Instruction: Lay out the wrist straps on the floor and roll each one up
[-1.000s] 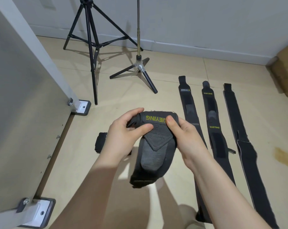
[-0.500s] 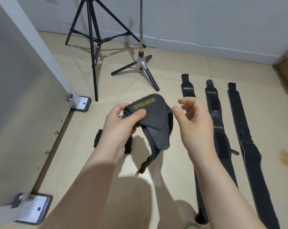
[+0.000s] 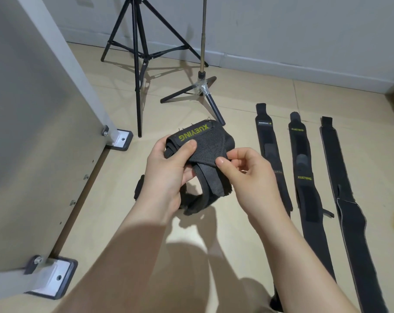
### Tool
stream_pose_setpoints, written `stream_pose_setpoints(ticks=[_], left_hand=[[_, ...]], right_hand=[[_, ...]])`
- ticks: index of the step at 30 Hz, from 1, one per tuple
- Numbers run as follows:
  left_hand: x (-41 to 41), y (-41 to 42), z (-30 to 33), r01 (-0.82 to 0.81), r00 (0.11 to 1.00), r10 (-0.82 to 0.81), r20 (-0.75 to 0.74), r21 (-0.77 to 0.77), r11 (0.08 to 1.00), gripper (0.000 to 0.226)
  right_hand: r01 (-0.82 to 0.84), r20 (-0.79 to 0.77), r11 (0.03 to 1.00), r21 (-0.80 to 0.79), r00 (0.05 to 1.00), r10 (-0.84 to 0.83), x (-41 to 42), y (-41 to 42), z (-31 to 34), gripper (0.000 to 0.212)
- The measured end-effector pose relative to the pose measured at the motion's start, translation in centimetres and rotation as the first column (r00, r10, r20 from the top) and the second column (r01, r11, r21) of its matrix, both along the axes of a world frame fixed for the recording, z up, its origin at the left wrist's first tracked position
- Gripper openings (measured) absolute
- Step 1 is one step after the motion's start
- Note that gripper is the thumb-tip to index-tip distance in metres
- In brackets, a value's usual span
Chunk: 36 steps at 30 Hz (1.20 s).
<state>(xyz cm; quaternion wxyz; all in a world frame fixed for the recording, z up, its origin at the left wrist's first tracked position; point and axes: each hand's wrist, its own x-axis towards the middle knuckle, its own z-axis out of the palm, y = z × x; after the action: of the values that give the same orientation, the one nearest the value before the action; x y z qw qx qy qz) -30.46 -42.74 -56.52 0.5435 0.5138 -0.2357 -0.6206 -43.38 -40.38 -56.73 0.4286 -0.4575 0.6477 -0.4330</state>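
Bare forearms, left hand (image 3: 166, 177) ringless

We find three straps (image 3: 304, 177) side by side on the floor (image 3: 248, 222), right of the held strap (image 3: 205, 143) (tripod (image 3: 137, 64) behind).

Partly rolled wrist strap (image 3: 202, 143) at frame centre, held off the floor: black mesh fabric, yellow-green "XUEYING" label reading upside down to me. My left hand (image 3: 166, 175) grips the rolled end, thumb on the label edge; my right hand (image 3: 248, 175) pinches a loose flap. Free tail droops below the roll. Three straps lie flat, parallel and apart, at right of frame: left strap (image 3: 268, 141), small label near top; middle strap (image 3: 304, 177), two "XUEYING" marks; right strap (image 3: 340, 177), plain black, longest.
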Motion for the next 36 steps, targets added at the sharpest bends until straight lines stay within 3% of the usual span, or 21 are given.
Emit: stream_pose_setpoints(ticks=[5,10,14,18,21,24,27,31,33,35,36], left_hand=[[0.4,-0.3,-0.2,-0.009,0.999,0.011,0.042,-0.031,0.999,0.028],[0.2,-0.1,-0.3,-0.009,0.998,0.011,0.062,-0.032,0.999,0.027],[0.5,-0.6,-0.2,-0.069,0.998,0.069,0.003,-0.018,0.997,0.032],[0.8,-0.6,-0.3,-0.063,0.998,0.063,-0.012,-0.007,0.998,0.031],[1.4,-0.8,0.0,-0.062,0.997,0.063,0.042,-0.014,0.998,0.027],[2.0,-1.0,0.0,-0.064,0.992,0.065,0.109,-0.018,0.998,0.022],[1.7,-1.0,0.1,-0.064,0.993,0.068,0.094,-0.049,0.997,0.021],[1.3,-1.0,0.1,-0.098,0.995,0.099,0.017,-0.067,0.993,0.026],[1.2,-1.1,0.0,-0.109,0.994,0.111,0.015,-0.073,0.991,0.027],[1.0,-1.1,-0.3,-0.111,0.993,0.114,0.034,-0.073,0.991,0.027],[0.9,-1.1,-0.4,-0.111,0.993,0.114,0.041,-0.069,0.991,0.028]], right_hand=[[-0.072,0.127,0.997,0.026,0.990,0.069,0.0,-0.1,0.2,0.025],[0.010,-0.012,0.998,0.059,1.000,-0.009,-0.1,-0.2,-0.1,0.014],[-0.076,0.121,0.957,0.279,0.992,0.044,0.6,0.1,-0.5,0.009],[-0.048,0.194,0.963,0.267,0.981,-0.005,1.0,0.2,-0.2,0.014],[-0.081,0.476,0.946,0.314,0.876,-0.082,0.5,0.0,0.3,0.009],[-0.057,0.692,0.944,0.324,0.695,-0.195,0.5,-0.3,0.3,0.007],[-0.052,0.788,0.932,0.359,0.552,-0.273,0.8,-0.3,0.2,0.011],[-0.072,0.834,0.934,0.351,0.477,-0.277,0.7,-0.4,0.2,0.007],[-0.017,0.766,0.944,0.330,0.589,-0.258,0.5,-0.3,0.0,0.009],[0.142,0.519,0.970,0.199,0.824,-0.227,0.5,0.1,0.1,0.016],[0.206,0.402,0.975,0.089,0.888,-0.224,0.5,0.2,0.3,0.019]])
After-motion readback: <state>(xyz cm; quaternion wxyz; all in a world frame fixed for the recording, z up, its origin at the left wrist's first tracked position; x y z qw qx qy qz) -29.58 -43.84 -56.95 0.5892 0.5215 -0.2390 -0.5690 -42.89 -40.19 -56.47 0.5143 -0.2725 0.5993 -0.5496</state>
